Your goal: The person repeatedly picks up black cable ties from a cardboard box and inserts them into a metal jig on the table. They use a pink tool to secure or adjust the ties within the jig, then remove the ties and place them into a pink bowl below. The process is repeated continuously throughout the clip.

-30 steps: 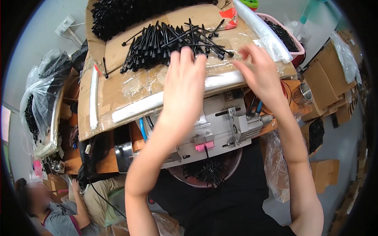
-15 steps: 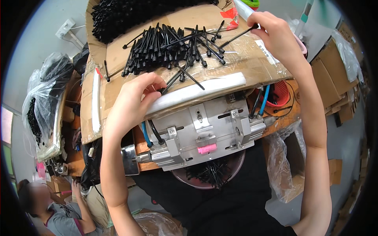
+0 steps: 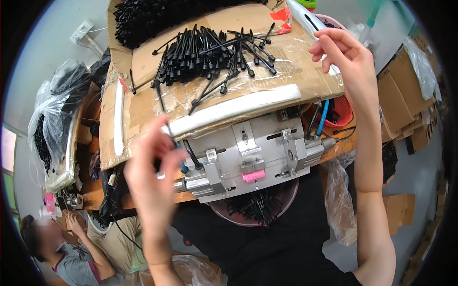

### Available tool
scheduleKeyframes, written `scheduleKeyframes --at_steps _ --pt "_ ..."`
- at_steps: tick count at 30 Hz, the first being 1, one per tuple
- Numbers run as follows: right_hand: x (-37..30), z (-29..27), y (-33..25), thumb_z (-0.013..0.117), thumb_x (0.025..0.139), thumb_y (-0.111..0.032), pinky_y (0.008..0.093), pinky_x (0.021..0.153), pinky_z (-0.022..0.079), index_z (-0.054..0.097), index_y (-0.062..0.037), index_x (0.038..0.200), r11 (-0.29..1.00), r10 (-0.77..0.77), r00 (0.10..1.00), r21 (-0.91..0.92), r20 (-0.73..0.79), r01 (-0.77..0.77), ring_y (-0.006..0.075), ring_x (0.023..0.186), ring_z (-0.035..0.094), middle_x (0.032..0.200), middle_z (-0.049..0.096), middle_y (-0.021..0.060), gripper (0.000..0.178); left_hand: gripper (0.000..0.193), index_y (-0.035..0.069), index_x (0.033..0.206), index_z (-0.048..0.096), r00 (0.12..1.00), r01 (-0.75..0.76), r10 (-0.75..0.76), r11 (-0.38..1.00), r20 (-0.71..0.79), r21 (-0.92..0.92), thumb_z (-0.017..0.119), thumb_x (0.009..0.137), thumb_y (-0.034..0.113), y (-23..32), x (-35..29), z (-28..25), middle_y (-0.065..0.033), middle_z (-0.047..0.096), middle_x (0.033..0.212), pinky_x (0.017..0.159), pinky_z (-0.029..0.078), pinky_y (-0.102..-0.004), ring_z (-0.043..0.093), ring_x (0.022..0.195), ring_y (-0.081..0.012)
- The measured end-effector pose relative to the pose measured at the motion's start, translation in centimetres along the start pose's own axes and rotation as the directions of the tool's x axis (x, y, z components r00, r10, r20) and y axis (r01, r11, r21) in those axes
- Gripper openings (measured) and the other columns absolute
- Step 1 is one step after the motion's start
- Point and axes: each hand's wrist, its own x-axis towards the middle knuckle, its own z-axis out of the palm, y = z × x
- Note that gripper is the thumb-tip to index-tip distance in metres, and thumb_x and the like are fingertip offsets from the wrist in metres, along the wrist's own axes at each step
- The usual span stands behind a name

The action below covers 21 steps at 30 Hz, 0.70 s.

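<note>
My left hand (image 3: pixel 155 176), smeared by motion, is left of the metal fixture (image 3: pixel 248 143). A thin black plastic rod (image 3: pixel 161 100) reaches up from its fingers past the cardboard edge; the grip itself is blurred. My right hand (image 3: pixel 348 57) is raised over the cardboard's right side, fingers apart. Another black rod (image 3: pixel 311 22) is just beyond its fingertips, touching or loose, I cannot tell. A pile of black rods with thick heads (image 3: pixel 193 57) lies on the cardboard (image 3: pixel 138 109). A pink block (image 3: pixel 254 176) sits on the fixture's front.
A bowl of black rods (image 3: pixel 291 202) is under the fixture. Blue and black hoses (image 3: pixel 324 117) run beside a red basket (image 3: pixel 339 114). More black pieces (image 3: pixel 152 19) fill the box behind. A seated person (image 3: pixel 76 252) works at lower left. Cartons (image 3: pixel 405 90) stand at right.
My left hand has drawn down and left, a rod trailing from it. The right hand's fingers have spread, and its rod now points up beyond the fingertips. Fewer rods lie at the pile's front.
</note>
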Motion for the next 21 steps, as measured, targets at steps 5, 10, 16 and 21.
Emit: scheduleKeyframes --at_steps 5,10,16,21 --pt "-4.3 1.4 -1.8 0.061 0.097 -0.011 0.0233 0.061 0.05 0.062 0.0062 0.111 0.979 0.049 0.997 0.199 -0.055 -0.037 0.0149 0.078 0.067 0.091 0.071 0.0137 0.022 0.067 -0.008 0.14 0.045 0.961 -0.217 0.144 0.921 0.234 0.323 0.071 0.079 0.002 2.3 -11.4 7.8 -0.009 0.056 0.093 0.076 0.046 -0.0336 0.054 0.081 -0.0218" --pt "-7.4 0.9 -2.1 0.059 0.097 -0.008 0.0247 0.06 0.054 0.06 0.0068 0.114 0.967 0.073 0.989 0.251 -0.129 -0.038 0.0184 0.081 0.069 0.093 0.071 0.0167 0.022 0.073 -0.008 0.143 0.04 0.952 -0.136 -0.003 0.892 0.306 0.431 0.071 0.078 0.002 2.3 -12.5 11.7 -0.0119 0.055 0.101 0.083 0.044 -0.0388 0.052 0.091 -0.0281" --pt "-10.5 1.6 -2.8 0.058 0.094 0.003 0.0238 0.067 0.052 0.058 0.0053 0.109 0.992 0.065 0.982 0.121 -0.179 -0.043 0.0138 0.085 0.063 0.096 0.068 0.0146 0.015 0.072 -0.009 0.143 0.039 0.944 -0.155 0.009 0.895 0.331 0.418 0.071 0.08 0.003 2.3 -11.9 11.6 -0.0124 0.054 0.1 0.084 0.045 -0.0382 0.052 0.092 -0.0284" --pt "-17.2 4.8 -1.3 0.073 0.076 0.009 0.0276 0.062 0.051 0.061 0.005 0.116 0.964 -0.075 0.994 -0.248 0.082 0.094 0.0166 0.071 0.062 0.087 0.068 0.0103 0.042 0.068 -0.01 0.142 0.039 0.93 -0.19 0.013 0.872 0.367 0.452 0.067 0.082 0.003 2.7 -11.2 10.6 -0.0099 0.054 0.098 0.082 0.048 -0.0328 0.053 0.09 -0.0237"
